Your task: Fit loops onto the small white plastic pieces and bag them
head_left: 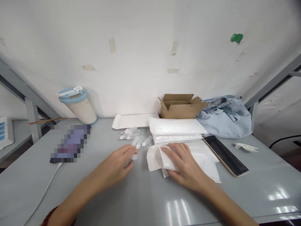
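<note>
My left hand (121, 160) is closed around a small translucent plastic dropper bottle (134, 156), which shows at the fingertips. Just beyond these fingers lies a loose pile of similar dropper bottles (129, 133). My right hand (183, 163) grips a white bubble mailer (154, 159) whose flap is folded open toward the left. More white bubble mailers (176, 126) are stacked behind that hand, and others lie partly under it. How far the held mailer's mouth is spread is hidden by the fingers.
At the back stand an open cardboard box (181, 110) and a light blue cloth bag (225, 121). A phone (225, 155) lies right of the mailers. On the left are a tumbler (81, 106) and a charging phone (70, 144). A flat white mailer (136, 121) rests by the wall.
</note>
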A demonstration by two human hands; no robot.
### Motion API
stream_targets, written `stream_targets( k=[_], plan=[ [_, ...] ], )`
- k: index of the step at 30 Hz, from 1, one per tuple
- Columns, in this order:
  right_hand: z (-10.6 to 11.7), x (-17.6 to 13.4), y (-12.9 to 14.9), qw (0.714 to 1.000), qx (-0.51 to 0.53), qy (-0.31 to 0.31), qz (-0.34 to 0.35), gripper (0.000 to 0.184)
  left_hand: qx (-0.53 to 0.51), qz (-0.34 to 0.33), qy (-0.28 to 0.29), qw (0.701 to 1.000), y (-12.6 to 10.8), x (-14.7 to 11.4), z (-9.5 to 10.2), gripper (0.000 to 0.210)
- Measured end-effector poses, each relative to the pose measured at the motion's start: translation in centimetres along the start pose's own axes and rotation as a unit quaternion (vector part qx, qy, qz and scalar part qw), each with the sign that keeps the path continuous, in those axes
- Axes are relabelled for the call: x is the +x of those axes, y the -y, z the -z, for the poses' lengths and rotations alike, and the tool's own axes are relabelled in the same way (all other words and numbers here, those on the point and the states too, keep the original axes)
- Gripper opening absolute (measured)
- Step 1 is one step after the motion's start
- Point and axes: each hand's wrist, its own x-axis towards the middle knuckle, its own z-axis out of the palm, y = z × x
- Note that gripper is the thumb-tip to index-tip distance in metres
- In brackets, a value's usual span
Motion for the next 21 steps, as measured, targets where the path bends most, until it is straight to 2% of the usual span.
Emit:
stream_targets(
  k=[4, 7, 10, 13, 15, 18, 21],
  plan=[
    [0.1, 0.1, 0.0, 1.000, -0.001, 0.008, -0.002, 0.053, -0.063, 0.093, -0.050, 0.992, -0.2, 0.1, 1.6, 0.021],
    [0.1, 0.1, 0.1, 1.000, 0.000, 0.006, 0.000, 0.052, -0.138, 0.187, -0.137, 0.963, -0.1, 0.3, 2.5, 0.026],
    [0.0, 0.1, 0.1, 1.000, 0.001, 0.001, 0.002, 0.053, -0.213, 0.220, -0.204, 0.930, -0.3, 0.4, 3.1, 0.031],
    [-0.1, 0.1, 0.2, 1.000, 0.005, 0.001, 0.003, 0.054, -0.270, 0.193, -0.200, 0.922, -1.1, 0.3, 3.1, 0.029],
    [-0.3, 0.1, 0.3, 1.000, 0.013, 0.000, 0.005, 0.056, -0.288, 0.154, -0.153, 0.933, -1.8, 0.3, 2.5, 0.024],
    [-0.5, 0.1, 0.5, 1.000, 0.024, -0.012, 0.013, 0.058, -0.286, 0.059, -0.065, 0.954, -2.6, 0.3, 0.9, 0.015],
    [-0.7, 0.0, 0.9, 0.999, 0.035, -0.024, 0.025, 0.059, -0.260, -0.016, -0.079, 0.962, -3.1, 0.2, -0.9, 0.010]
  ],
)
